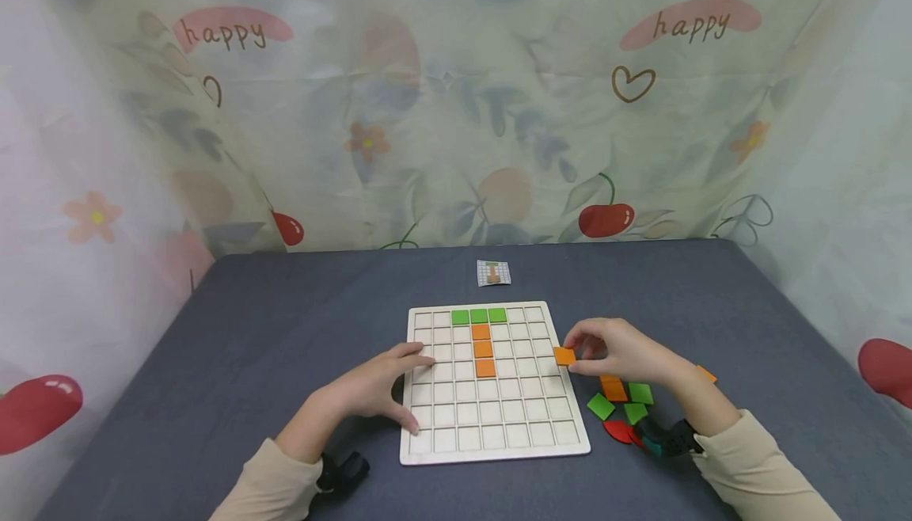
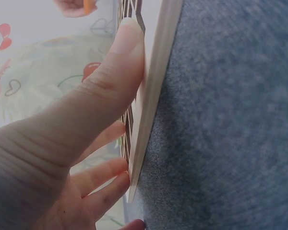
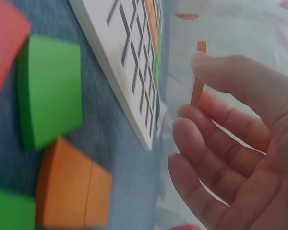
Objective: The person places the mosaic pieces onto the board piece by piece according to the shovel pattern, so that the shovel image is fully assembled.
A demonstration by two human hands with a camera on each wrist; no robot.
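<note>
A white grid board (image 1: pixel 442 447) lies on the dark table, with a row of three green square tiles (image 1: pixel 479 316) at its top and a column of three orange tiles (image 1: pixel 482 349) beneath the middle one. My left hand (image 1: pixel 374 382) rests on the board's left edge, fingers spread and thumb on the frame. Between thumb and fingertips, my right hand (image 1: pixel 620 351) pinches an orange square tile (image 1: pixel 564 356) near the board's right edge. The right wrist view shows that tile (image 3: pixel 199 74) edge-on, raised above the table.
Right of the board lie loose orange tiles (image 1: pixel 613 389), green tiles (image 1: pixel 640 393) and red pieces (image 1: pixel 618 431), partly under my right forearm. Another orange piece (image 1: pixel 707 374) lies farther right. A small pattern card (image 1: pixel 493 273) sits behind the board. Patterned curtains surround the table.
</note>
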